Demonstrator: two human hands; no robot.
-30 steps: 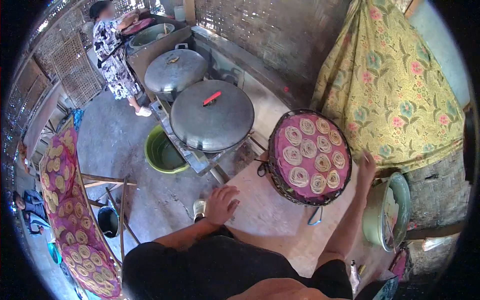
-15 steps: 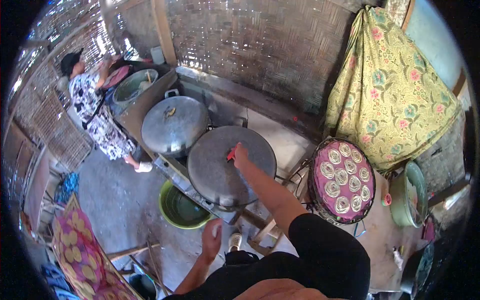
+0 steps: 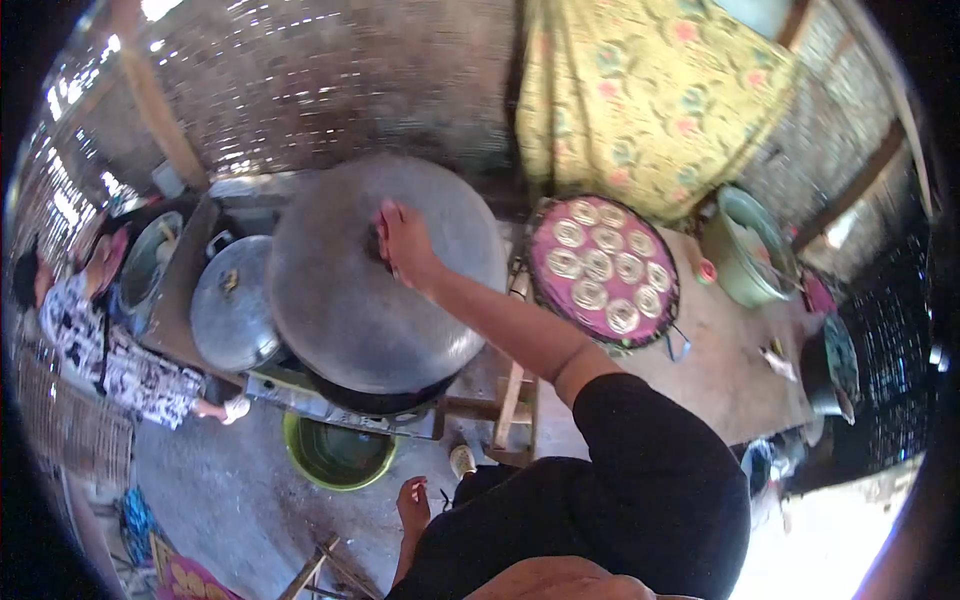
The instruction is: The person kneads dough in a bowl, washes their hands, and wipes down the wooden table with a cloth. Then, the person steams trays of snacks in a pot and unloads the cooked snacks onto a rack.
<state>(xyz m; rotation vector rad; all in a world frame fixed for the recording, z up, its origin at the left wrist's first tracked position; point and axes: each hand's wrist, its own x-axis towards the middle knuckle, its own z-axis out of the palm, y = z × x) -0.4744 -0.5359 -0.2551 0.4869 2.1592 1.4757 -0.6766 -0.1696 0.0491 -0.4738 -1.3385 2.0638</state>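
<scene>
My right hand (image 3: 405, 245) is closed around the handle at the middle of a large, dull grey pot lid (image 3: 340, 300). The lid is tilted and raised off the dark pot (image 3: 395, 402) beneath it, whose inside is hidden. Low in front of my body hangs my left hand (image 3: 413, 505), its fingers loosely bent and apart, with nothing plainly held. Below and left of the pot, a green basin (image 3: 300, 465) of dark water stands on the floor. A second lidded metal pot (image 3: 232, 310) sits left of the raised lid.
A round tray (image 3: 548, 283) of coiled pale noodles on pink cloth lies on the table (image 3: 740, 390) at right. Behind hangs a yellow floral cloth (image 3: 640, 110). A green bucket (image 3: 745, 245) stands farther right. At far left, a person (image 3: 110, 350) works beside a tub (image 3: 150, 265).
My right hand has lifted the lid off the pot and tilted it. My left hand has dropped lower. The view has swung to the right.
</scene>
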